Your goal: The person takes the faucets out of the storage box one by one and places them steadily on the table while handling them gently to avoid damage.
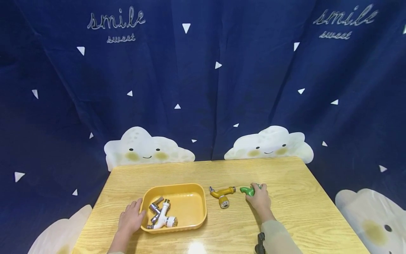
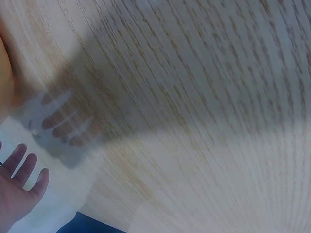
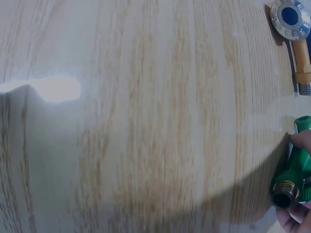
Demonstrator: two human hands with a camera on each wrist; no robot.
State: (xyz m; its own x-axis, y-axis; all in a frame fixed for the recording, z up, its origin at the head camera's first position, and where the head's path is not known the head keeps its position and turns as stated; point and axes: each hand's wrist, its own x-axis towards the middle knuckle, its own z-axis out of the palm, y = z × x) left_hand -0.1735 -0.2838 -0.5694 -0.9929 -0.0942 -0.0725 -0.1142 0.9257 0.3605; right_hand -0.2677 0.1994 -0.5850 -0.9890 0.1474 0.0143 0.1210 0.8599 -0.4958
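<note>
From my far-off seat I can see my right hand [image 1: 260,199] pinching a green tap [image 1: 246,191]. The thumb is on one side and the fingers are on the other. The tap is right of the middle of the wooden surface [image 1: 304,201], well in from its right edge. I can't tell if the tap touches the wood. In the right wrist view, its screw end is an open, dark hole.

My left hand [image 1: 130,217] is at the left edge of the yellow tray [image 1: 190,213]. Its fingers are loose and mostly straight, with little gaps between them, and the thumb is at the rim. The tray sits toward the left edge of the surface.

Inside the tray, a white tap [image 1: 162,216] lies in the near left corner, crossing over a silver tap [image 1: 154,208] by the left side.

A mustard tap [image 1: 222,192] lies between the tray and the green tap, apart from both. Its round knob points to the near edge of the surface. A blue curtain [image 1: 203,70] hangs past the far edge.
</note>
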